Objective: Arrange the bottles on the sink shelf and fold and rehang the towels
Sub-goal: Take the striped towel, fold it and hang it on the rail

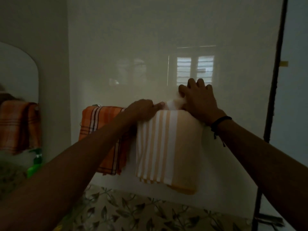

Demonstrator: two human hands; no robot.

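A yellow and white striped towel (168, 147) hangs folded over the wall rail, which it hides. My left hand (143, 108) pinches the towel's top edge at its left end. My right hand (198, 99) lies over the top at the right, fingers spread against the glossy wall and gripping the fold. To the left, on the same rail, an orange checked towel (98, 120) hangs folded, partly behind my left forearm. A green pump bottle (35, 164) stands low at the left by the mirror.
A mirror (18, 77) on the left wall reflects the orange towel. Leaf-patterned tiles (133, 212) run below the white wall. A dark vertical frame edge (273, 100) stands at the right. The room is dim.
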